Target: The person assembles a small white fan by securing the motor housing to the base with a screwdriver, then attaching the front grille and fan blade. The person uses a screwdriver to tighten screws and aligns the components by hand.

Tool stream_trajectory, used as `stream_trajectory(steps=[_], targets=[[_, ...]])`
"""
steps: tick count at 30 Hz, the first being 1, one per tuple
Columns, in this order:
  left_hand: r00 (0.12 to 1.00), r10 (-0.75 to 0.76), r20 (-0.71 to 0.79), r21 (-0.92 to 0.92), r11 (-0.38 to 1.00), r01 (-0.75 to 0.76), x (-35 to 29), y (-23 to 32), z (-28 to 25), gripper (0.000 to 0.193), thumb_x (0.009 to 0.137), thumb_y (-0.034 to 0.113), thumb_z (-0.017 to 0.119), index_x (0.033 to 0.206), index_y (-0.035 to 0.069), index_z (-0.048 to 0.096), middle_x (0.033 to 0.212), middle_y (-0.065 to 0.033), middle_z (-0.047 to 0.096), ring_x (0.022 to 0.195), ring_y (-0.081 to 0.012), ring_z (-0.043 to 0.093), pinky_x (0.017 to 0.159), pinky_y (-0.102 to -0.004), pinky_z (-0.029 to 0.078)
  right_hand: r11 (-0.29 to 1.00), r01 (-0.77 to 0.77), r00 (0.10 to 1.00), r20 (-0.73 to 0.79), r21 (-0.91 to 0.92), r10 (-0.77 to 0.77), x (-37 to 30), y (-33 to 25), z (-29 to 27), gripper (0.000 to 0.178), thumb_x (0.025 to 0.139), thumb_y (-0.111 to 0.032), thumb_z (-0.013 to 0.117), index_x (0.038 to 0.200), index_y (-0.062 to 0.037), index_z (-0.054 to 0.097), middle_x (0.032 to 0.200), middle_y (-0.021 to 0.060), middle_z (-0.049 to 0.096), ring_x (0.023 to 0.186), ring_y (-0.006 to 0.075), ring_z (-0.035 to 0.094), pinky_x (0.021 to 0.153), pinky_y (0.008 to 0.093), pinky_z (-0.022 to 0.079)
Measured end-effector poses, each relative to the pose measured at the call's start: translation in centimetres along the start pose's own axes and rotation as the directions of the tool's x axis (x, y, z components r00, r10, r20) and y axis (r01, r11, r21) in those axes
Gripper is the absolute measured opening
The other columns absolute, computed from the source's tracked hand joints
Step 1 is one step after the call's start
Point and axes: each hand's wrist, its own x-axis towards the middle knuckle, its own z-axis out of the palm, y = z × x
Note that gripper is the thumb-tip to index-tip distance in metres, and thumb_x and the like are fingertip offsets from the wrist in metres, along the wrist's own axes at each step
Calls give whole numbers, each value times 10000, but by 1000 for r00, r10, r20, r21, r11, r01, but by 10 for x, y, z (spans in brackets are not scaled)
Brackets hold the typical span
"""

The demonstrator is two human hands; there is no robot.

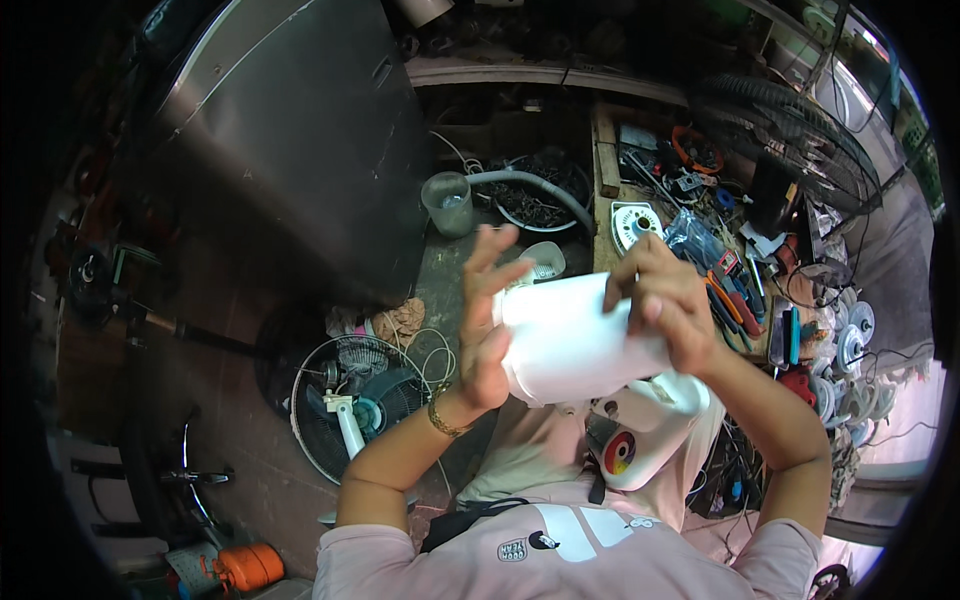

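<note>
A white, rounded, cup-like plastic housing (pixel 580 338) is raised in front of my chest, smeared by motion. My right hand (pixel 665 305) grips its right end, with bent fingers over the top and side. My left hand (pixel 487 325) is at the other end, fingers stretched and apart, thumb close against the rim; whether it touches is hard to tell. Below, a white curved appliance part (pixel 655 430) with a round black, red and yellow disc rests on my lap. Behind the housing stands a small pale container (pixel 543 260), partly hidden.
At my left lies a fan (pixel 365 400) with a wire guard and blue blades. A grey cup (pixel 447 204) and a basin of dark scraps (pixel 540 195) stand ahead. On the right, a bench holds pliers (pixel 735 305) and loose parts. An orange gas cylinder (pixel 250 568) is at lower left.
</note>
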Motion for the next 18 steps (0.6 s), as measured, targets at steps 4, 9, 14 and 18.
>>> stream_trajectory(steps=[4, 9, 14, 18], targets=[[943, 221, -247, -16, 972, -232, -51, -3, 30, 696, 897, 598, 320, 1386, 104, 352, 1517, -174, 161, 1424, -385, 52, 1146, -538, 52, 984, -45, 996, -68, 175, 58, -5, 18, 4, 436, 843, -400, 450, 667, -45, 633, 938, 127, 616, 912, 230, 486, 883, 354, 311], [844, 350, -407, 46, 930, -363, -46, -8, 47, 736, 881, 698, 270, 1409, 191, 347, 1539, -147, 133, 1433, -393, -2, 1136, -575, -10, 992, 8, 998, -59, 125, -1, -11, 19, 0, 439, 825, -406, 446, 699, -42, 657, 965, 150, 617, 939, 242, 505, 915, 373, 317], [824, 417, -383, 145, 909, -392, -40, -7, 47, 712, 887, 690, 248, 1381, 199, 393, 1523, -176, 158, 1433, -394, -4, 1133, -580, -4, 984, -50, 989, -127, 168, 72, -11, 21, 3, 424, 821, -392, 440, 693, -38, 636, 947, 162, 610, 909, 250, 510, 867, 359, 353], [896, 399, -195, 318, 890, -327, -49, -13, 30, 737, 887, 703, 208, 1390, 194, 383, 1518, -190, 157, 1429, -407, -3, 1133, -590, -1, 1000, 9, 993, -115, 18, -7, -17, 9, 11, 363, 812, -349, 463, 704, -41, 622, 973, 150, 595, 918, 259, 490, 863, 359, 348]])
